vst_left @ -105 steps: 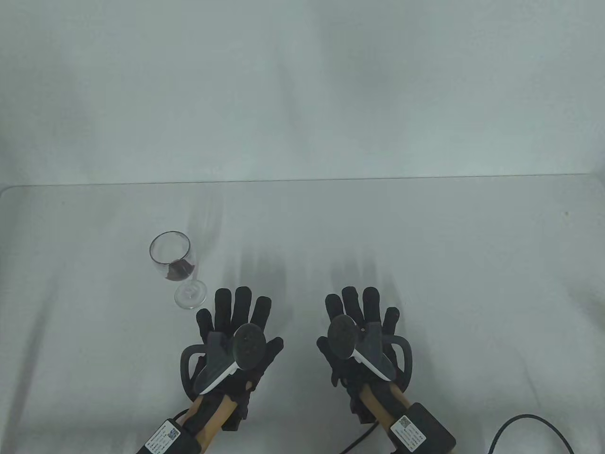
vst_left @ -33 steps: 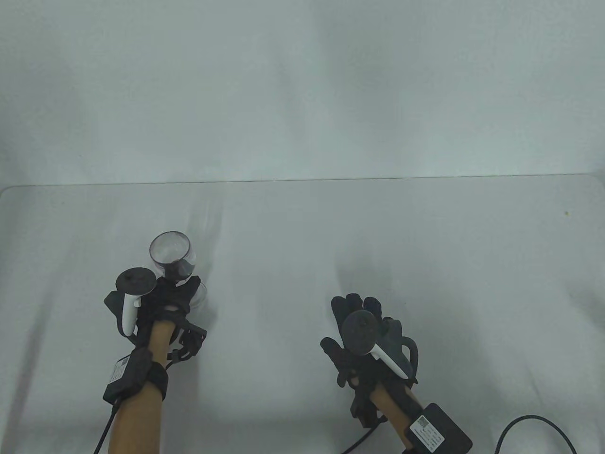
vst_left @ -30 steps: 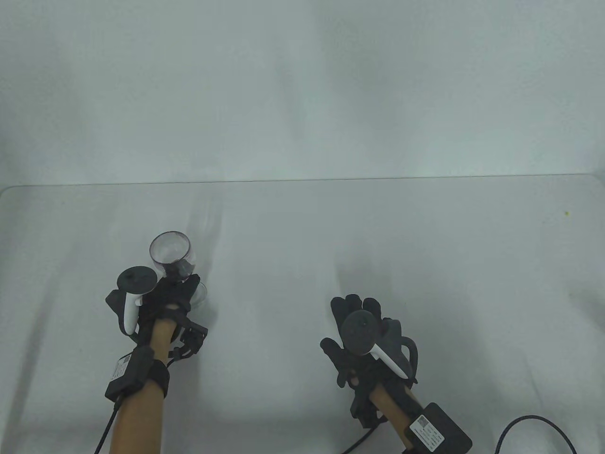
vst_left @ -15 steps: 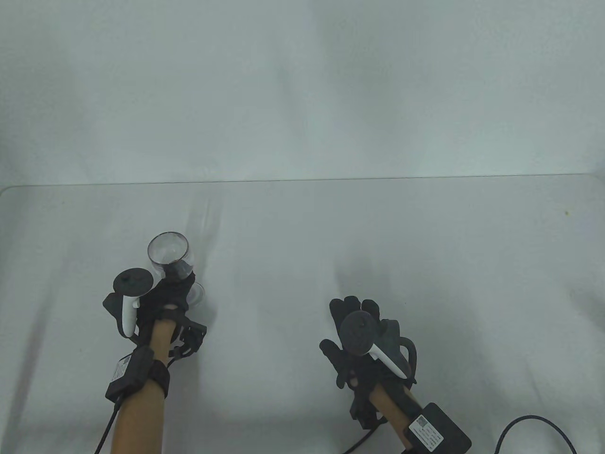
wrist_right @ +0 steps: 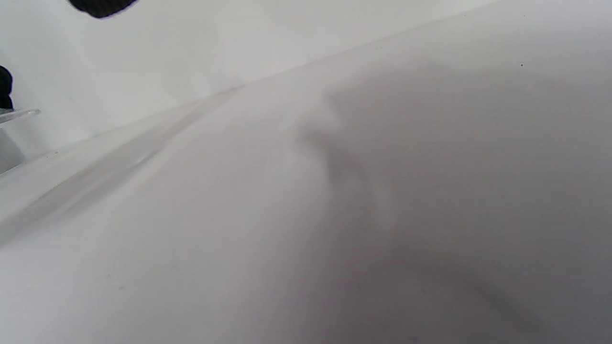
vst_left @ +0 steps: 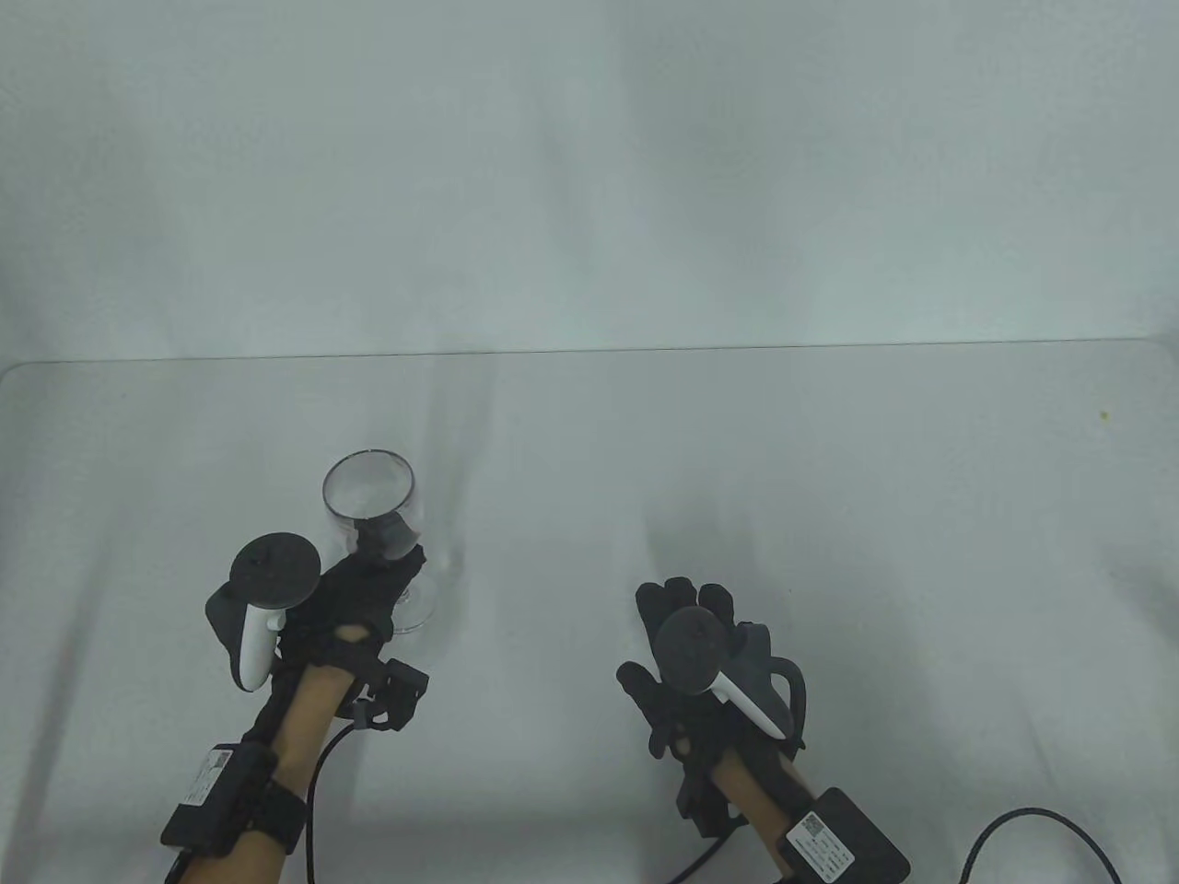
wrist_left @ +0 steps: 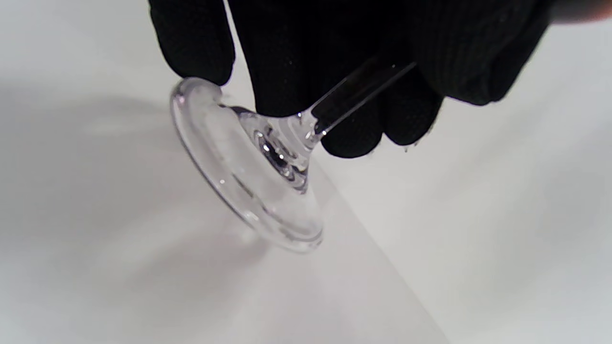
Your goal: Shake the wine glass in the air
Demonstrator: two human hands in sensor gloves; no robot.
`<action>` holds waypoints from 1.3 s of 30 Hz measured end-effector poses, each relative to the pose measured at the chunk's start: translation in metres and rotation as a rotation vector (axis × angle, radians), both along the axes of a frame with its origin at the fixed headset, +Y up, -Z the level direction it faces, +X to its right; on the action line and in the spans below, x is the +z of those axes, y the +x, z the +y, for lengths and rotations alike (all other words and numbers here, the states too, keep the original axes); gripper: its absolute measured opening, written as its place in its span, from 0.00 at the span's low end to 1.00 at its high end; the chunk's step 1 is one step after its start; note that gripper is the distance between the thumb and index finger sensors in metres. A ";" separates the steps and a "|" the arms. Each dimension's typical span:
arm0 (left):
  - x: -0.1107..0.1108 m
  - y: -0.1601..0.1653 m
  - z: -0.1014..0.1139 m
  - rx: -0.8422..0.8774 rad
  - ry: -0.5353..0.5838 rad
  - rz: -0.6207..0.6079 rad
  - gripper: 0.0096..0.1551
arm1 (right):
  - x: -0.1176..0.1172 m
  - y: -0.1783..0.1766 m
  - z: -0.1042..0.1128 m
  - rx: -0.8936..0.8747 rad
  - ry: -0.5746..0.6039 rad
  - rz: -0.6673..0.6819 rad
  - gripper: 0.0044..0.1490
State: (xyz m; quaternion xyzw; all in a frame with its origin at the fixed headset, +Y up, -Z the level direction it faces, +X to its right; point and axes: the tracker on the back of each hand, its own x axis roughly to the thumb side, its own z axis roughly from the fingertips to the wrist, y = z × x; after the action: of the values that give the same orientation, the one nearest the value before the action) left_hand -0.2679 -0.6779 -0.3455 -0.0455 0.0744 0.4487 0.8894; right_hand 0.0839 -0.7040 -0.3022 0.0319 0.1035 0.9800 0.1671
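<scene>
Over on the left side of the white table, the wine glass is gripped by the left hand around its stem, with a bit of dark red liquid seen low in the bowl. From the left wrist view the stem is wrapped by the gloved fingers and the round foot is seen tilted and off the tabletop, so the glass is held up in the air. Plenty of bare table is left behind it up to the far edge and out toward the left edge. Further right, the right hand is held palm down, fingers loosely spread, nothing held, well apart from the glass. A black cable is curled near the bottom right corner.
</scene>
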 end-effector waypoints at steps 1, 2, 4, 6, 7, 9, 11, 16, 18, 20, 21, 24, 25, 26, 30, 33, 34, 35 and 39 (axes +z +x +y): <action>0.004 0.004 0.001 0.000 0.002 -0.018 0.22 | 0.000 0.000 0.000 0.000 0.002 -0.001 0.51; 0.009 0.010 0.002 0.000 0.008 -0.031 0.22 | 0.000 0.000 0.000 0.001 0.003 -0.004 0.52; 0.016 0.019 0.000 0.001 0.013 -0.050 0.22 | 0.000 0.000 0.000 0.000 0.010 -0.008 0.52; 0.022 0.029 -0.004 0.000 0.017 -0.088 0.22 | 0.000 0.001 0.000 -0.002 0.015 -0.014 0.52; 0.024 0.033 -0.006 0.001 0.021 -0.101 0.22 | 0.000 0.001 0.000 -0.002 0.016 -0.016 0.52; 0.027 0.039 -0.010 -0.009 0.029 -0.127 0.21 | 0.000 0.001 0.000 0.000 0.015 -0.020 0.52; 0.029 0.045 -0.012 -0.016 0.014 -0.152 0.21 | 0.000 0.001 0.000 0.000 0.014 -0.022 0.52; 0.030 0.049 -0.010 -0.097 0.036 -0.167 0.21 | 0.000 0.001 0.001 -0.005 0.013 -0.022 0.51; 0.028 0.044 -0.011 -0.112 0.038 -0.134 0.21 | 0.000 0.001 0.001 -0.007 0.015 -0.022 0.52; 0.026 0.038 -0.013 -0.092 0.027 -0.110 0.21 | -0.001 0.000 0.001 -0.005 0.016 -0.021 0.51; 0.026 0.037 -0.014 -0.083 0.019 -0.111 0.20 | -0.001 0.000 0.001 -0.003 0.016 -0.020 0.51; 0.026 0.036 -0.019 -0.077 -0.001 -0.129 0.20 | -0.001 -0.001 0.001 -0.001 0.015 -0.016 0.51; 0.024 0.034 -0.020 -0.066 -0.014 -0.124 0.21 | -0.001 -0.001 0.001 -0.001 0.015 -0.016 0.51; 0.023 0.031 -0.021 -0.037 -0.024 -0.112 0.21 | -0.001 0.000 0.001 0.000 0.012 -0.016 0.51; 0.021 0.020 -0.025 0.043 -0.028 -0.053 0.21 | -0.001 0.000 0.001 -0.004 0.007 -0.021 0.51; 0.021 0.018 -0.026 0.024 -0.031 -0.077 0.21 | -0.002 -0.001 0.000 0.001 0.003 -0.018 0.51; 0.021 0.018 -0.026 0.029 -0.031 -0.076 0.21 | -0.001 -0.001 0.000 0.004 0.000 -0.017 0.51; 0.021 0.018 -0.026 0.047 -0.030 -0.064 0.21 | -0.001 -0.001 0.000 0.006 -0.001 -0.016 0.51; 0.020 0.016 -0.026 0.072 -0.018 -0.041 0.21 | -0.002 0.000 0.000 0.001 -0.003 -0.019 0.51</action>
State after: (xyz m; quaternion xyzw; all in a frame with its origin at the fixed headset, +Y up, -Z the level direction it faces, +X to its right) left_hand -0.2520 -0.7039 -0.3252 -0.0653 0.0587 0.4786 0.8736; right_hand 0.0835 -0.7042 -0.3038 0.0221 0.1036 0.9802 0.1675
